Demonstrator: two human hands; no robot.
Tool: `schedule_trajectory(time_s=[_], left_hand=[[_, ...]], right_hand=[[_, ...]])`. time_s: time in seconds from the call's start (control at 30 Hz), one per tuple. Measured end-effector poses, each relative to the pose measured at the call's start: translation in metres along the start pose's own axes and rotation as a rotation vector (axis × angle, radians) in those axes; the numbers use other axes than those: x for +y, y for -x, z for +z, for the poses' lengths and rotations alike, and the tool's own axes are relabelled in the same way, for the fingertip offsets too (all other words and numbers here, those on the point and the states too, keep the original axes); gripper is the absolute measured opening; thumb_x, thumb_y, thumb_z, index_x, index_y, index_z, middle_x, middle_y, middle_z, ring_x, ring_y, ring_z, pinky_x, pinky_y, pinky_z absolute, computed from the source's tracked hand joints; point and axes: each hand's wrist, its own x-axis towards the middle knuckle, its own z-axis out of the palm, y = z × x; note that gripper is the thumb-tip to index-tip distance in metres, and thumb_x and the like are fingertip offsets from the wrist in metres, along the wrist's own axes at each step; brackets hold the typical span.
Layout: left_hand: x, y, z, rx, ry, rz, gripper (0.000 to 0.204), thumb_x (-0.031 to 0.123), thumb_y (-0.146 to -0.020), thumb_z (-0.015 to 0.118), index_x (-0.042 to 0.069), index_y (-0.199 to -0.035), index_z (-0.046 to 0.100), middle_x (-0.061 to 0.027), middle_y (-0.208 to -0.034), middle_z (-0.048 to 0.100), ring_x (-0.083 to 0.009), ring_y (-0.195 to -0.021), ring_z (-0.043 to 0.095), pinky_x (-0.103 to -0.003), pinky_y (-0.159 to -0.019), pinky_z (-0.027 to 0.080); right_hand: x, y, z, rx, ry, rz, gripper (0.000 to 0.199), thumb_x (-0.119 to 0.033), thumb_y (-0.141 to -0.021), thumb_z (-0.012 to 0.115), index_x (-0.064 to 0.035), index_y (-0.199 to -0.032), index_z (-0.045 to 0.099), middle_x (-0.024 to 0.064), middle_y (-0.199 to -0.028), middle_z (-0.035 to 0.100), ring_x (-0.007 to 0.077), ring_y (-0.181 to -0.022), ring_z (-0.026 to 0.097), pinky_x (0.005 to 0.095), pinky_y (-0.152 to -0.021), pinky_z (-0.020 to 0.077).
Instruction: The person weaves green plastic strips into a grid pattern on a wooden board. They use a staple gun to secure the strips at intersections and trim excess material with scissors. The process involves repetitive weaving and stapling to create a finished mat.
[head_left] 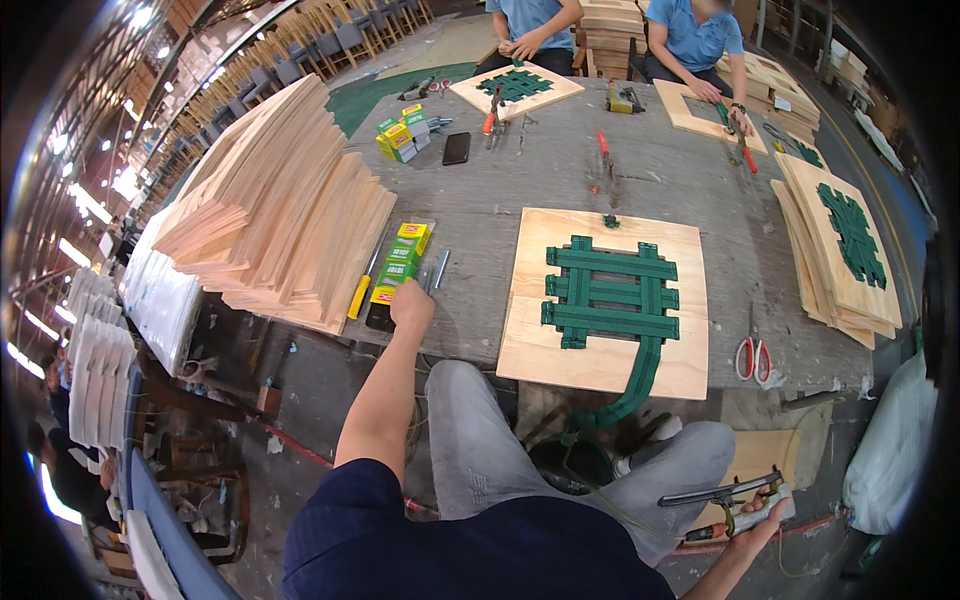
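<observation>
My left hand is at the near end of a green and yellow box of staples, its fingers curled and partly hidden; what they pinch I cannot make out. Off the table's near edge, low on the right, my right hand grips a pneumatic staple gun, its long magazine pointing left. In front of me lies a square wooden frame with green webbing straps woven across its middle. One long strap runs over the near edge towards a dark bucket between my knees.
Beside the box are a yellow-handled tool and a strip of staples. A tall stack of wooden panels stands left. Scissors and finished panels lie right. Two people work across the table; a phone lies left of centre.
</observation>
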Motion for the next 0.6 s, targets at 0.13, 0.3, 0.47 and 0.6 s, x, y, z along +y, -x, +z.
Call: schedule_trajectory(time_s=[0.13, 0.3, 0.47, 0.6], left_hand=[[-0.004, 0.019, -0.005, 0.132, -0.049, -0.044, 0.021, 0.013, -0.087, 0.065, -0.003, -0.100, 0.073, -0.0260, -0.111, 0.070, -0.0424, -0.101, 0.071, -0.048, -0.085, 0.059], [0.007, 0.064, -0.011, 0.292, 0.381, 0.125, 0.015, 0.015, -0.089, 0.068, 0.000, -0.093, 0.070, -0.0160, -0.092, 0.071, -0.0324, -0.077, 0.068, -0.039, -0.072, 0.054], [0.113, 0.178, -0.040, -0.238, 1.104, 0.372, 0.003, 0.003, -0.092, 0.069, 0.002, -0.092, 0.067, -0.0011, -0.082, 0.066, -0.0094, -0.077, 0.061, -0.025, -0.070, 0.049], [0.199, 0.278, -0.093, -0.457, 1.226, 0.871, 0.007, 0.003, -0.090, 0.074, 0.002, -0.095, 0.069, -0.0042, -0.089, 0.065, -0.0140, -0.081, 0.064, -0.028, -0.070, 0.052]], right_hand=[[-0.001, 0.008, 0.032, -0.028, -0.017, -0.032, 0.058, -0.055, -0.105, 0.052, -0.0025, -0.129, 0.057, 0.0077, -0.106, 0.068, 0.0084, -0.062, 0.048, 0.0224, -0.050, 0.0403], [-0.009, 0.002, 0.050, -0.225, -0.083, -0.110, 0.055, -0.061, -0.101, 0.053, -0.0098, -0.119, 0.058, 0.0034, -0.087, 0.062, 0.0136, -0.062, 0.052, 0.0270, -0.051, 0.0419], [0.004, -0.009, 0.111, -0.563, -0.101, -0.061, 0.099, -0.086, -0.077, 0.060, -0.0005, -0.127, 0.063, 0.0027, -0.062, 0.057, 0.0144, -0.047, 0.050, 0.0285, -0.042, 0.0403], [0.010, -0.001, 0.147, -0.757, -0.233, -0.068, 0.102, -0.083, -0.077, 0.064, 0.0046, -0.129, 0.059, 0.0078, -0.067, 0.061, 0.0167, -0.047, 0.053, 0.0282, -0.042, 0.0427]])
